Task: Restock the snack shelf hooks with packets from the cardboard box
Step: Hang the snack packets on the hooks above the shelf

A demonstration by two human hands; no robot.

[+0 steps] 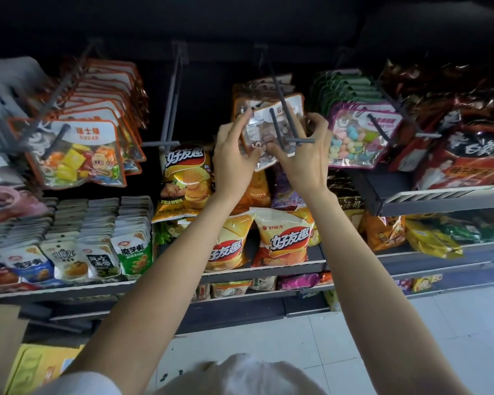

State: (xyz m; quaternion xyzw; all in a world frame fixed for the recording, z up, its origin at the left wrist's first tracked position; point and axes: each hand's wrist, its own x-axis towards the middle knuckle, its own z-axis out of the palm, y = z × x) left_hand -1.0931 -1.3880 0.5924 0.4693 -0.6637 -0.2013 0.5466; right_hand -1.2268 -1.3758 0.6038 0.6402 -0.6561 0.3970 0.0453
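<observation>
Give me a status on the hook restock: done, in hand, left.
Done: packets already hang on the sugar hook, the middle hook and the marshmallow hook. In hand: left hand and right hand grip a clear packet on the middle hook's front end. Left: one hook hangs bare; box contents cannot be seen.

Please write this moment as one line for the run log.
step: hanging packet | left hand: holds packet | right hand: holds packet | hook: through packet top
</observation>
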